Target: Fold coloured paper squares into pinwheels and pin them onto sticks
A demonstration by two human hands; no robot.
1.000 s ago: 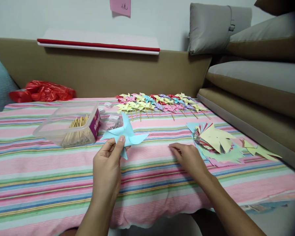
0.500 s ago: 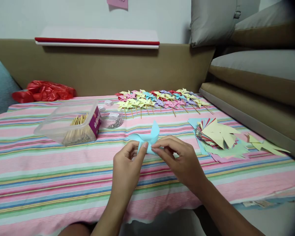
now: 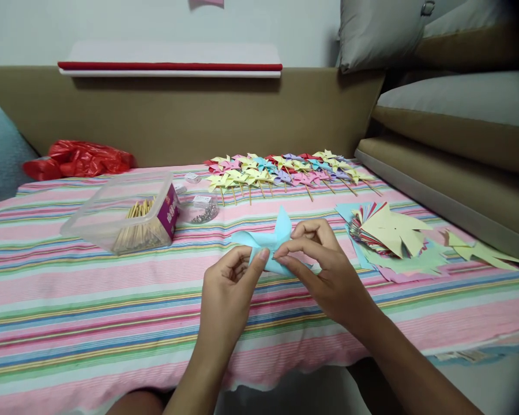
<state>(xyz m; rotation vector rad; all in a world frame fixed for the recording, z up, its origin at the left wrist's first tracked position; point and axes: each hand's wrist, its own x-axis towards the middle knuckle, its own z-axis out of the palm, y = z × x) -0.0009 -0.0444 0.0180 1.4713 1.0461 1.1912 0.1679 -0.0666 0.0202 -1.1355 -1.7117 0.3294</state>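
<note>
A light blue paper pinwheel (image 3: 271, 239) is held just above the striped tablecloth (image 3: 69, 300). My left hand (image 3: 227, 288) pinches its lower left part between thumb and fingers. My right hand (image 3: 328, 274) pinches it from the right at the centre, fingers curled. Both hands meet at the middle of the pinwheel, which hides what lies between the fingertips.
A row of finished coloured pinwheels on sticks (image 3: 281, 170) lies at the back. A stack of cut coloured paper squares (image 3: 389, 236) is on the right. A clear plastic box of wooden sticks (image 3: 130, 216), a small box of pins (image 3: 201, 208) and a red plastic bag (image 3: 80, 158) are on the left.
My right hand left the tablecloth and came up to the blue pinwheel. My left hand carried the pinwheel rightward to the middle, and both hands now pinch it.
</note>
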